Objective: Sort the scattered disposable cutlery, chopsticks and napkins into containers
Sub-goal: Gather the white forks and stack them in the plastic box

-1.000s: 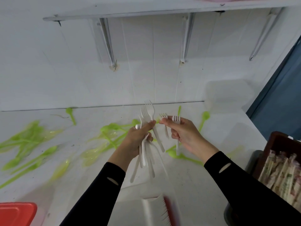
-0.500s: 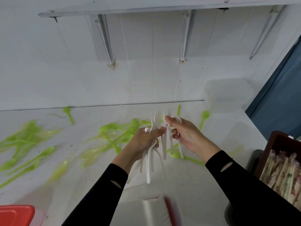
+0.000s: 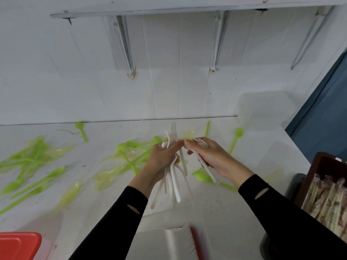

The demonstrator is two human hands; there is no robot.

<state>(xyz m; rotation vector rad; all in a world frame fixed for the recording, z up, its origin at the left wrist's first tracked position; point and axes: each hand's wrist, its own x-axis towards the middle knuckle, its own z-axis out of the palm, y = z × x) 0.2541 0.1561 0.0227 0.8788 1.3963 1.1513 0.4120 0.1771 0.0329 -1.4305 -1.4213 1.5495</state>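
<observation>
My left hand (image 3: pixel 161 162) grips a bundle of several white plastic forks (image 3: pixel 173 177), tines up and handles hanging down. My right hand (image 3: pixel 214 156) holds one or two more white forks (image 3: pixel 205 166), thumb tip touching the left thumb above the white table (image 3: pixel 216 209). Many green plastic spoons (image 3: pixel 32 162) lie scattered on the left and in the middle, and one green spoon (image 3: pixel 237 136) lies to the right. A green spoon (image 3: pixel 204 177) sits under my right wrist.
A dark brown box (image 3: pixel 323 166) at the right edge holds wrapped chopsticks (image 3: pixel 330 203). A red container (image 3: pixel 18 245) sits at the bottom left. A white container with a serrated edge (image 3: pixel 180 243) is at the bottom centre. A shelf on brackets (image 3: pixel 127 47) hangs on the wall.
My hands have come together, thumbs now touching. The forks in my right hand have tilted flatter, and the left hand's bundle has dropped lower with its handles pointing down.
</observation>
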